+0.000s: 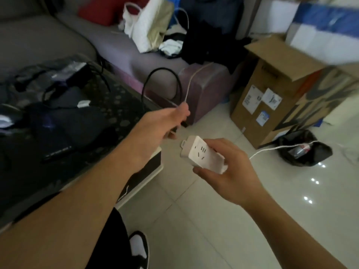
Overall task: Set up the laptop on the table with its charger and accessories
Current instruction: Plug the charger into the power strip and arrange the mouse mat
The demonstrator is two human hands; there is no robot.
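Two bare hands in shot, both busy. The right hand (225, 167) is curled around one white plastic power strip (202, 153), held up over the pale tiled floor (252, 220) just off the table's corner; I can make out two socket groups on its face. One white cord (275, 148) trails from behind that hand across the floor toward the right.

The left hand (165, 125) is out in front, fingers pinched on cable: one black cable (161, 80) arcs up in a loop above it, and one thin beige cable (189, 84) runs up from the fingertips over the purple sofa arm (206, 88). Blurry there, so I can't tell whether there's a plug in the fingers.

The dark glass-topped table (120, 105) on the left carries one dark closed laptop-like slab (64, 133) plus a mess of black cables and a charger brick near the back, too blurred to count.

On the floor: one open brown cardboard box (260, 98) with four labels stuck on it, and one black bag (307, 150) just right of it. One white tote bag (147, 26) sits on the sofa.
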